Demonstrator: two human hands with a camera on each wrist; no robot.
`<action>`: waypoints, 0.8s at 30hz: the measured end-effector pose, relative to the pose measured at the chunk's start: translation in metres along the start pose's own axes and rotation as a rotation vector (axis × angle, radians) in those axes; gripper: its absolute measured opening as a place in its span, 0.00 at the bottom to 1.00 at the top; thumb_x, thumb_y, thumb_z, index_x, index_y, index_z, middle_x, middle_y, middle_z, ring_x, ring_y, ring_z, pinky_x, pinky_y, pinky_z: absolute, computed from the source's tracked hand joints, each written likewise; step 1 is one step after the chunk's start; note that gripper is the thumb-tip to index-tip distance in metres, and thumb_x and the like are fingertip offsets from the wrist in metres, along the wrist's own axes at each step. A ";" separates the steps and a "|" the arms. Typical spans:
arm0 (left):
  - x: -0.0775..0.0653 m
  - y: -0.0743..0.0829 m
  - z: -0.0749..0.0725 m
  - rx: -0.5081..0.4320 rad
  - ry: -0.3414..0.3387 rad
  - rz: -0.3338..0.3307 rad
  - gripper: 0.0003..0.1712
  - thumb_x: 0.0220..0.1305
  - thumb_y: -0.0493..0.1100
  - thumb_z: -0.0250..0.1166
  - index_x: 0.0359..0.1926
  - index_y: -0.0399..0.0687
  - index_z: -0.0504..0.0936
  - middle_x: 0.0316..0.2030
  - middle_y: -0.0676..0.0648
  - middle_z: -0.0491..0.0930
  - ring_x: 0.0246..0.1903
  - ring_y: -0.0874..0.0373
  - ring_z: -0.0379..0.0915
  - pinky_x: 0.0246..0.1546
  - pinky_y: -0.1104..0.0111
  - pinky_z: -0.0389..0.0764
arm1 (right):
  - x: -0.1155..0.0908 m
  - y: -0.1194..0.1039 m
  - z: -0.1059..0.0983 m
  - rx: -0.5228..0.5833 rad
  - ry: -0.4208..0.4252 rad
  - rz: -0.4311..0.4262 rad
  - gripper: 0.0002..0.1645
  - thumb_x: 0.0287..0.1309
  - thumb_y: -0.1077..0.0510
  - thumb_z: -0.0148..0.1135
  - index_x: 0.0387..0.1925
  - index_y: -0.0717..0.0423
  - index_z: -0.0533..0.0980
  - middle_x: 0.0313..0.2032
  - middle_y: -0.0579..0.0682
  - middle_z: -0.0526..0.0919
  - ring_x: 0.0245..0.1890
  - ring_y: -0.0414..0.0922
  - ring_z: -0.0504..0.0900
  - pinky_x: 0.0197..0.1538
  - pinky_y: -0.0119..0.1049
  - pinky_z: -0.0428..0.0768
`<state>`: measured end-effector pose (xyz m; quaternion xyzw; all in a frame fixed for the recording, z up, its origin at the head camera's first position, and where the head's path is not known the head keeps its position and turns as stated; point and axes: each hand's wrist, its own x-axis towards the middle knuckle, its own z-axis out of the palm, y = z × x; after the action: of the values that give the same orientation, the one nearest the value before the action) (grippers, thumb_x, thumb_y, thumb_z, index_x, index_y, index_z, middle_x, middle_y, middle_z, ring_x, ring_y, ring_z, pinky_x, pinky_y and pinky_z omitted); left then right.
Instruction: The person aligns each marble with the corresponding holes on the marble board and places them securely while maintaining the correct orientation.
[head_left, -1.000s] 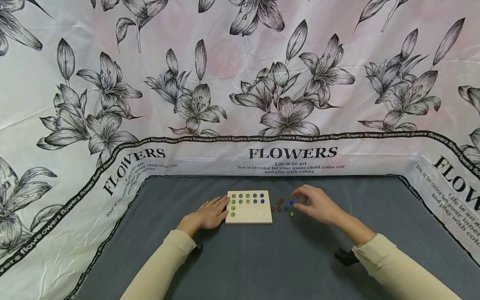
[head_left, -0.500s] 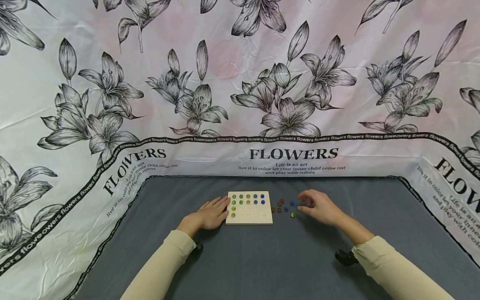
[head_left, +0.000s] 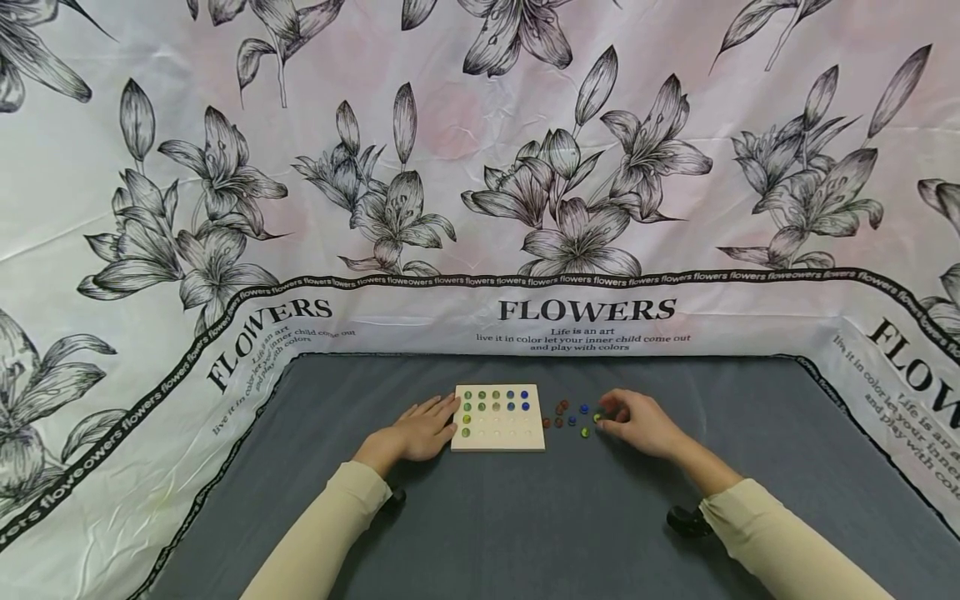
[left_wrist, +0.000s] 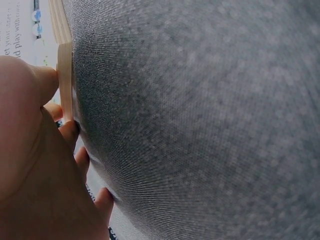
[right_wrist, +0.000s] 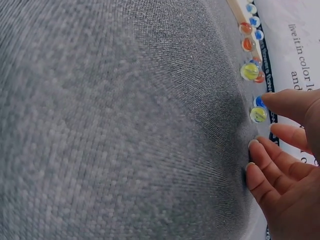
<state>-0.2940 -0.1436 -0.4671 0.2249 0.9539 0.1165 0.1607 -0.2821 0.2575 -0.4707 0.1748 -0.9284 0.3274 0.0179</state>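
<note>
My left hand lies with fingers extended at the left edge of a pale wooden board, its thumb and fingertips touching the side in the left wrist view. Glass marbles fill the board's two back rows; the two front rows hold marbles only at the left end. My right hand is right of the loose marbles, fingers loosely bent. A yellow-green marble sits by its thumb and index fingertips, which look apart around it. Another yellow-green marble lies nearby, with blue marbles behind.
Several reddish-brown marbles lie close to the board's right edge. Dark grey cloth covers the table, and a white flower-printed sheet rises behind it.
My right hand has drawn slightly back to the right and down, and a second yellow-green marble now shows clearly at its fingertips. The left hand and board stay in place.
</note>
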 end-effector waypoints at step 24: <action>-0.003 0.002 -0.003 -0.015 -0.002 0.015 0.34 0.84 0.53 0.42 0.83 0.49 0.50 0.82 0.47 0.46 0.80 0.46 0.40 0.78 0.45 0.43 | 0.003 0.005 0.002 0.080 -0.032 0.051 0.13 0.64 0.60 0.70 0.45 0.64 0.82 0.35 0.51 0.82 0.31 0.43 0.77 0.30 0.36 0.76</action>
<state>-0.2919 -0.1443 -0.4629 0.2309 0.9511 0.1247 0.1627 -0.2867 0.2588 -0.4752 0.1569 -0.9189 0.3618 -0.0123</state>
